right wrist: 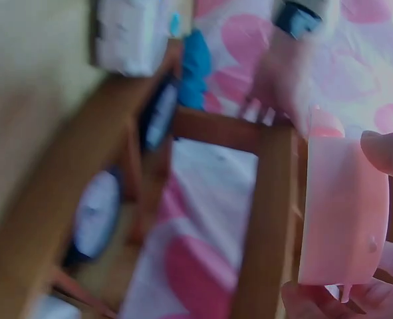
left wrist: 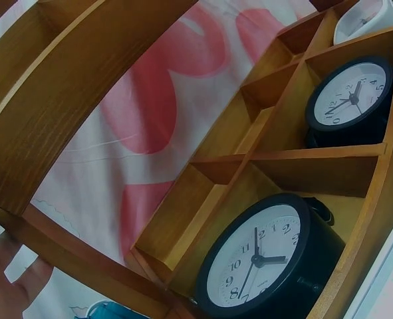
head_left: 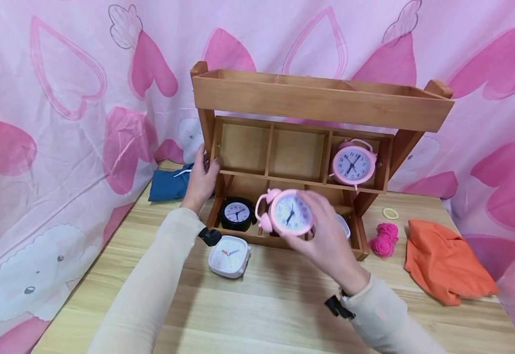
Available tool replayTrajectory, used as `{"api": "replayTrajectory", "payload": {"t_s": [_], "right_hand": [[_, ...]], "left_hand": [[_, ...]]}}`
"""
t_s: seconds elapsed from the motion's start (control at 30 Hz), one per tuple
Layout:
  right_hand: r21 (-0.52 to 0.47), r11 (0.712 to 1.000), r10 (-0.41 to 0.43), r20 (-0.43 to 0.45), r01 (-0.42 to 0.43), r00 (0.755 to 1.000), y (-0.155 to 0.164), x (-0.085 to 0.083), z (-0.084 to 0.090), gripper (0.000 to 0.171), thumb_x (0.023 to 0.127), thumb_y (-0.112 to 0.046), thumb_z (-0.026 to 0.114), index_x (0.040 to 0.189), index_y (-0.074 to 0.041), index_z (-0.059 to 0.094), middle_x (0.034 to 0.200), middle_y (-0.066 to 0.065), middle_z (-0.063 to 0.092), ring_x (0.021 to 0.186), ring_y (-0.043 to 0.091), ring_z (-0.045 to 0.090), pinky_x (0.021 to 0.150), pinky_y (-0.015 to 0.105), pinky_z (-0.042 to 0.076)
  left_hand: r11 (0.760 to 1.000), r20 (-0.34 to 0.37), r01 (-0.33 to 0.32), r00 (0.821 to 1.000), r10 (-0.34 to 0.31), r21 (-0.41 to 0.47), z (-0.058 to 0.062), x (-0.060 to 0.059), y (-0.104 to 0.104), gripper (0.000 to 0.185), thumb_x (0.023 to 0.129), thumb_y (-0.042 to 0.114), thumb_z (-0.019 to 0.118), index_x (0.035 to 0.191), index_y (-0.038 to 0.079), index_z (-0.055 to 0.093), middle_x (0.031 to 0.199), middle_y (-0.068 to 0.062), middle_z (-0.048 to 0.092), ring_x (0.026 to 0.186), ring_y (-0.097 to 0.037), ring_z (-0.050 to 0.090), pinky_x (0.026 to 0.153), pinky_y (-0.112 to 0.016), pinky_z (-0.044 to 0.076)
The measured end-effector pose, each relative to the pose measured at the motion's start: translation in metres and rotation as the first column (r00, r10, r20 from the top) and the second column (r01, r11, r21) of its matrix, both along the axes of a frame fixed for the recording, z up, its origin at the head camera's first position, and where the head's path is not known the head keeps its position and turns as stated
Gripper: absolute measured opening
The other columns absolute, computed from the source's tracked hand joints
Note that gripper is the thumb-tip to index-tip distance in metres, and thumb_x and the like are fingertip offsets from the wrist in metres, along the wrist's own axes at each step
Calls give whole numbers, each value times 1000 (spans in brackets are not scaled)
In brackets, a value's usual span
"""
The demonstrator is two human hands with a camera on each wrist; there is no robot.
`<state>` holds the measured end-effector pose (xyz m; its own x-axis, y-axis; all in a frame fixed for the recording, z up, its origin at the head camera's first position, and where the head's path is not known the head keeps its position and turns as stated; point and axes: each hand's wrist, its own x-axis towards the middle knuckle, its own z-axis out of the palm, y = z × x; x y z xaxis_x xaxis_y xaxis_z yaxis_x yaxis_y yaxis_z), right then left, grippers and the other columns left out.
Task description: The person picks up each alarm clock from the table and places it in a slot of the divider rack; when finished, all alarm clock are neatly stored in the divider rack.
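Observation:
My right hand [head_left: 323, 228] holds a pink twin-bell alarm clock [head_left: 290, 213] in front of the wooden shelf [head_left: 319, 103]. The clock is turned sideways, its bells and handle to the left; in the right wrist view its pink side [right wrist: 346, 212] shows between thumb and fingers. My left hand [head_left: 201, 179] grips the left side of the shelf, thumb at the front. Another pink alarm clock [head_left: 352, 163] sits in the right compartment of the middle tier. In the bottom tier are a black alarm clock [head_left: 237, 212], a second black clock [left wrist: 350, 93] and a white one [left wrist: 366, 20].
A white square clock [head_left: 229, 256] lies on the table before the shelf's left end. Blue cloth [head_left: 166, 185] lies behind left. To the right are pink yarn [head_left: 384, 239], a yellow ring [head_left: 390, 213] and orange cloth [head_left: 445, 260]. A patterned curtain [head_left: 75, 59] hangs behind.

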<state>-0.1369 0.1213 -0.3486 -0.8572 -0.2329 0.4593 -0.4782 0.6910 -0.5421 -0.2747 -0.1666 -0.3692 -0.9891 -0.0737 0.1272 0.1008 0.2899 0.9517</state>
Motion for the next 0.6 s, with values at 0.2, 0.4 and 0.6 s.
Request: {"api": "replayTrajectory", "payload": {"t_s": [0.2, 0.4, 0.6], "right_hand": [[-57, 998, -6, -102, 0, 995, 0, -29, 34, 80, 72, -31, 88, 141, -13, 51, 143, 10, 49, 122, 25, 50, 97, 49, 51], [-68, 997, -50, -100, 43, 994, 0, -56, 55, 78, 75, -36, 85, 141, -14, 52, 143, 11, 47, 122, 26, 48, 99, 48, 48], [-41, 995, -96, -101, 92, 990, -2, -86, 54, 74, 76, -37, 84, 137, -9, 54, 142, 13, 48, 121, 31, 50, 101, 50, 43]], "left_hand": [[1000, -22, -5, 1000, 5, -11, -6, -3, 0, 63, 104, 38, 44, 157, 35, 11, 164, -4, 23, 148, -28, 30, 113, -53, 37], [1000, 8, -4, 1000, 4, -10, 5, 6, 3, 65, 104, 36, 44, 158, 34, 7, 165, -2, 19, 150, -29, 26, 114, -52, 34], [1000, 40, 6, 999, -7, 19, 13, 9, 4, 66, 104, 27, 44, 159, 25, 7, 165, -7, 19, 150, -30, 25, 115, -52, 33]]}}
